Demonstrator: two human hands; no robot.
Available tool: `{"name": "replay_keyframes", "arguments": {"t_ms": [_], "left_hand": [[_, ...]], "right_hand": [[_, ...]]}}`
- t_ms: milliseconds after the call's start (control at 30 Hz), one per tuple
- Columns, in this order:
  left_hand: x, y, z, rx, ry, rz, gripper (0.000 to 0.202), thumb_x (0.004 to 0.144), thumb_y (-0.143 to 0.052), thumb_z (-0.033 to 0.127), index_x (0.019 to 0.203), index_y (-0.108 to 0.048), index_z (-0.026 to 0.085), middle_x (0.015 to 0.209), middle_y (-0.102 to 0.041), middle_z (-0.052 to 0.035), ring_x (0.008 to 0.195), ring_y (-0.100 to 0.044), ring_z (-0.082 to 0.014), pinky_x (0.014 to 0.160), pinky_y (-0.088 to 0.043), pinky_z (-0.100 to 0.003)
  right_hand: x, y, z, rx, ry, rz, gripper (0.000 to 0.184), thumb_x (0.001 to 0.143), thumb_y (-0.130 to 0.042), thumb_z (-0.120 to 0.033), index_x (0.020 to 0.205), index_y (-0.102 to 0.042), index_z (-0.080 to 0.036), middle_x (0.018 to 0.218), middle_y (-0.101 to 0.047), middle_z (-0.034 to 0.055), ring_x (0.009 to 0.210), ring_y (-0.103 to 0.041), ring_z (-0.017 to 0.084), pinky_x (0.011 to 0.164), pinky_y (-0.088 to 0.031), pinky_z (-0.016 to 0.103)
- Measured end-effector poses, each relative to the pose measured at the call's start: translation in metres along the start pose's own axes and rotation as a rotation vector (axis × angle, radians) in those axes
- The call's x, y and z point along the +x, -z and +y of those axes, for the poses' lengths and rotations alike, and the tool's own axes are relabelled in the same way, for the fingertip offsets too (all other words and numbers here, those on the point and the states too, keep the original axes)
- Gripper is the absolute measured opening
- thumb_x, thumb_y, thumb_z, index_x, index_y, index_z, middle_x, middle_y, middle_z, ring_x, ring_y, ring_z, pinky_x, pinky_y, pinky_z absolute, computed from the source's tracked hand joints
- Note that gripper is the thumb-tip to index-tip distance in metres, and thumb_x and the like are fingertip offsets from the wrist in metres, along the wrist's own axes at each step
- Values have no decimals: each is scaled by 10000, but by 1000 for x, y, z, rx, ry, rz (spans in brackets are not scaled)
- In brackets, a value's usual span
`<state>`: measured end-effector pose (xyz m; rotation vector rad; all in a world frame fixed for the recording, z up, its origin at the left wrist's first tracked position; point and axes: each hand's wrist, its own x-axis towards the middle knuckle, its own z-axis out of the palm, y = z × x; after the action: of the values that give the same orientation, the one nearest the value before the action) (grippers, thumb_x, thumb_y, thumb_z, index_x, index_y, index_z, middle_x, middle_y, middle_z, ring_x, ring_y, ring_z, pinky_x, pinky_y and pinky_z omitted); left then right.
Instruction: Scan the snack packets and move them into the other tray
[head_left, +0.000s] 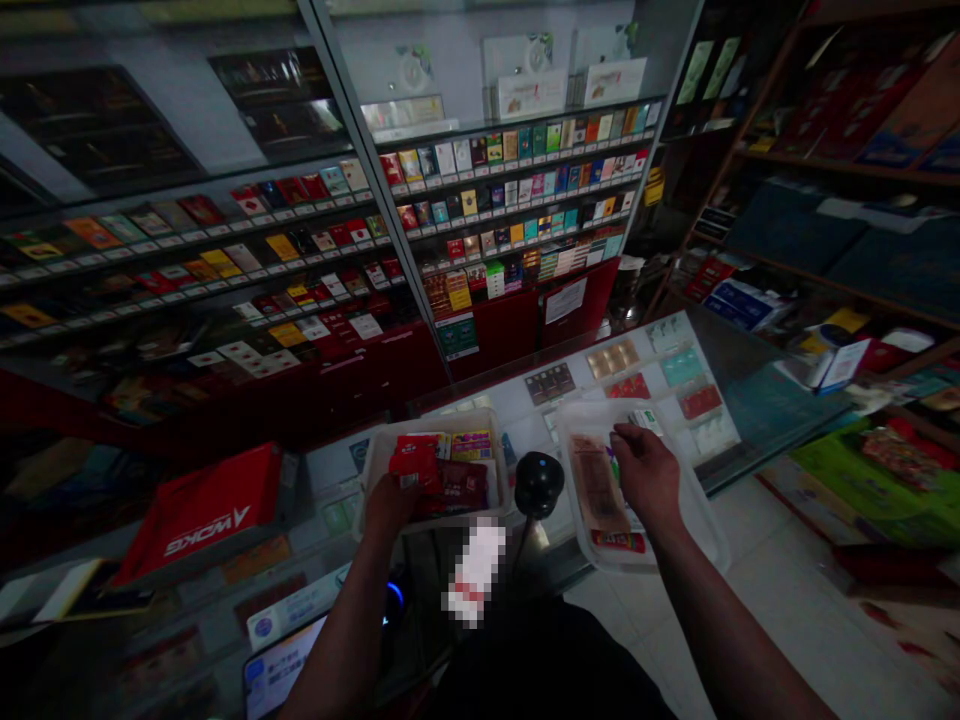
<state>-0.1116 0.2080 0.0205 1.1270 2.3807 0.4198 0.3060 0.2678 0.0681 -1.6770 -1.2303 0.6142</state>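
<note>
My left hand [388, 503] reaches over the left rim of a white plastic bin [367, 470]. It grips the near edge of a red snack packet [415, 462]; its fingertips are dark and partly hidden. Beside that packet lie a dark red packet [463, 487] and a yellow-purple packet [471, 445]. My right hand [646, 468] is closed, fingers curled, over a second white plastic bin [709, 530]. What its fingers hold, if anything, cannot be made out. Under and beside it are a long brownish packet [598, 480] and a red packet [619, 541].
Both bins rest on a glass counter [536, 420] displaying flat packs. Between them stands a black scanner-like device [538, 480]. To the left are a red box [210, 515] and a lit screen [281, 668]. Shelves of small boxes [517, 190] line the back; a green crate [847, 480] stands right.
</note>
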Motion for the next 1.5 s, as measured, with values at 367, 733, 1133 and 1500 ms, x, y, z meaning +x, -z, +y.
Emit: {"name": "replay_keyframes", "arguments": {"t_ms": [367,733,1133,1500], "left_hand": [[26,11,-21,28,-48,-78,408,882,-453,450,808,-722,153,963,-752,-196,951,-696,-330,771,-476,-361],[-17,16,7,-350,-147,2,365,819,-560,483,979,-702,187,929,-758,-61,831,-684,-235,712,-494,-296],[-49,12,84,-870,-297,-299,395,741,-697,523,928,-646,178,746,-713,-16,587,-647,-177,543,-495,-266],[-35,-18,158,-812,-506,-332,266,718,-697,400,817,-700,154,766,-732,-35,673,-648,-170,645,-483,-264]], "right_hand": [[-89,-58,-57,222,32,-438,178,846,-582,-309,893,-716,-202,858,-731,27,786,-657,190,732,-498,294],[-118,-102,-79,199,42,-652,221,836,-601,-255,1012,-725,-206,927,-742,25,801,-653,170,721,-474,264],[-80,-125,-76,348,-136,-546,265,823,-612,-394,890,-728,-165,779,-711,33,723,-634,170,641,-463,251],[-15,-93,-55,204,21,-305,149,724,-598,-323,710,-643,-182,640,-607,-18,600,-518,131,564,-379,230]]}}
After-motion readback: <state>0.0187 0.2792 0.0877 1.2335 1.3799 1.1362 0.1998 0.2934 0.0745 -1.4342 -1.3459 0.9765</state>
